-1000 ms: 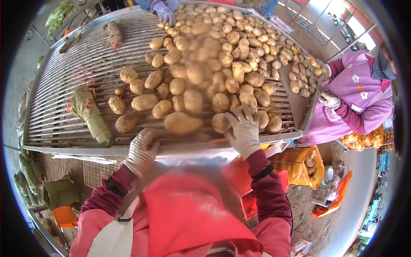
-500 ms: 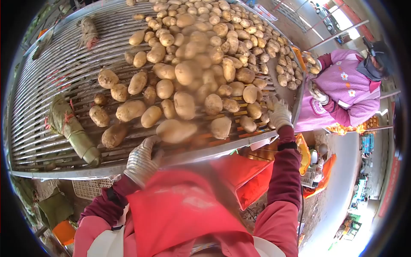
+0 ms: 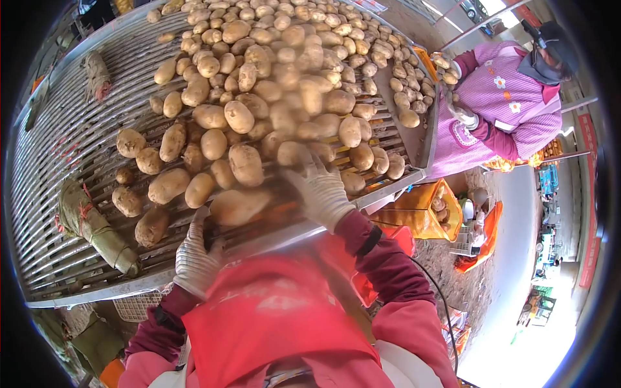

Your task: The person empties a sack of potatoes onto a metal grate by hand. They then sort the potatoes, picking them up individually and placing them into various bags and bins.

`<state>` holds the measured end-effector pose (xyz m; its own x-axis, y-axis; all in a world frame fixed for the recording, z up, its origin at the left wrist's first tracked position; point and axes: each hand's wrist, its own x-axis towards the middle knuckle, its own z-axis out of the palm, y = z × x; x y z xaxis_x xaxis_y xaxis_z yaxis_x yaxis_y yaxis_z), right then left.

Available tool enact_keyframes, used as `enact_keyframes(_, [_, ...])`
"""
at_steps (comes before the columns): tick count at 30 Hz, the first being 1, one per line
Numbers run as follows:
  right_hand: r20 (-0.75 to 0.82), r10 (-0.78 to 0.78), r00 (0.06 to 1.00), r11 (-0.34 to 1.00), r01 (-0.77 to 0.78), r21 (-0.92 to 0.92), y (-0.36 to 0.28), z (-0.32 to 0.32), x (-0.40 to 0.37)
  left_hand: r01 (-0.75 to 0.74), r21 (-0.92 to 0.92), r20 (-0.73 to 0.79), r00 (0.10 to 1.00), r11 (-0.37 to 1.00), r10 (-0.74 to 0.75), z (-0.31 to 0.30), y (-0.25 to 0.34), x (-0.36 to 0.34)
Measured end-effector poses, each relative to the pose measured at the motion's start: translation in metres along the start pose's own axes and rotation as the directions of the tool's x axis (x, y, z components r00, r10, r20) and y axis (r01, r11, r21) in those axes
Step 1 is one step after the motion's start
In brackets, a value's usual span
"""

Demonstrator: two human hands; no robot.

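right hand (image 3: 320,191) has swung back from the far corner to mid-edge of the slatted sorting table (image 3: 65,139), out in an open yard. its fingers are spread flat over the potatoes (image 3: 284,77), gripping nothing. left hand (image 3: 194,249) sits loose-fingered at the near rim, touching a large potato (image 3: 238,205). the orange sack (image 3: 420,216) below holds more of them.

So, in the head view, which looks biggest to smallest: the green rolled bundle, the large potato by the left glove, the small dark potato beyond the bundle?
1. green rolled bundle, clearly the largest.
2. large potato by the left hand.
3. small dark potato; it lies slightly farther away, but still looks smallest.
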<state>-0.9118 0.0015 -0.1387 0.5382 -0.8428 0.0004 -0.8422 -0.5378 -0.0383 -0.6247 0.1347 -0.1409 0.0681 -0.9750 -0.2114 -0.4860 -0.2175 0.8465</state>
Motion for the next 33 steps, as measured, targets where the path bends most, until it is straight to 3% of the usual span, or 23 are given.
enact_keyframes(6, [0.011, 0.148, 0.989, 0.989, -0.148, -0.009, 0.074, 0.000, -0.010, -0.030, 0.287, -0.116, 0.991, 0.957, 0.066, 0.012, -0.016, 0.006])
enact_keyframes(9, [0.190, 0.304, 0.934, 0.951, -0.284, -0.122, 0.115, -0.008, -0.013, 0.189, 0.247, -0.010, 0.981, 0.951, -0.192, 0.010, 0.010, 0.012])
enact_keyframes(11, [0.142, 0.393, 0.909, 0.914, -0.368, -0.172, 0.162, 0.002, -0.022, 0.256, 0.306, -0.003, 0.964, 0.917, -0.268, 0.012, 0.027, 0.015])
enact_keyframes(13, [0.204, 0.518, 0.830, 0.848, -0.468, -0.251, 0.212, 0.016, -0.017, 0.300, 0.335, -0.031, 0.951, 0.893, -0.308, 0.019, 0.039, 0.019])
enact_keyframes(14, [0.202, 0.524, 0.828, 0.843, -0.470, -0.260, 0.216, -0.009, -0.016, 0.328, 0.322, -0.043, 0.942, 0.888, -0.333, 0.021, 0.043, 0.020])
enact_keyframes(16, [0.286, 0.677, 0.678, 0.732, -0.583, -0.352, 0.245, -0.007, 0.008, 0.354, 0.302, -0.094, 0.935, 0.885, -0.342, 0.025, 0.046, 0.023])
enact_keyframes(17, [0.165, 0.597, 0.785, 0.798, -0.561, -0.219, 0.238, -0.018, 0.013, 0.351, 0.298, -0.125, 0.936, 0.887, -0.328, 0.030, 0.043, 0.023])
enact_keyframes(20, [0.071, 0.278, 0.958, 0.945, -0.286, 0.155, 0.190, -0.050, 0.049, 0.385, 0.296, -0.171, 0.922, 0.874, -0.348, 0.037, 0.036, 0.024])
enact_keyframes(22, [-0.033, 0.044, 0.998, 0.986, -0.038, 0.161, 0.159, -0.045, 0.073, 0.396, 0.315, -0.193, 0.917, 0.863, -0.350, 0.038, 0.037, 0.023])
enact_keyframes(24, [-0.118, -0.097, 0.988, 0.984, 0.113, 0.135, 0.135, -0.024, 0.101, 0.382, 0.350, -0.223, 0.921, 0.855, -0.320, 0.038, 0.039, 0.021])
enact_keyframes(27, [0.120, 0.064, 0.991, 0.998, -0.067, 0.019, 0.112, -0.041, 0.115, 0.477, 0.309, -0.202, 0.878, 0.823, -0.433, 0.037, 0.052, 0.023])
enact_keyframes(30, [0.267, 0.022, 0.964, 0.933, -0.115, 0.342, 0.123, -0.041, 0.089, 0.431, 0.335, -0.204, 0.901, 0.838, -0.383, 0.035, 0.058, 0.021])
enact_keyframes(31, [0.164, -0.036, 0.986, 0.947, -0.019, 0.322, 0.137, -0.022, 0.072, 0.408, 0.325, -0.198, 0.911, 0.853, -0.361, 0.035, 0.055, 0.021])
enact_keyframes(32, [0.100, -0.116, 0.988, 0.985, 0.102, 0.137, 0.137, -0.030, 0.059, 0.388, 0.310, -0.196, 0.920, 0.868, -0.341, 0.035, 0.049, 0.020])
enact_keyframes(33, [0.119, -0.175, 0.977, 0.982, 0.164, 0.095, 0.138, -0.033, 0.045, 0.370, 0.295, -0.195, 0.926, 0.881, -0.323, 0.035, 0.045, 0.018])
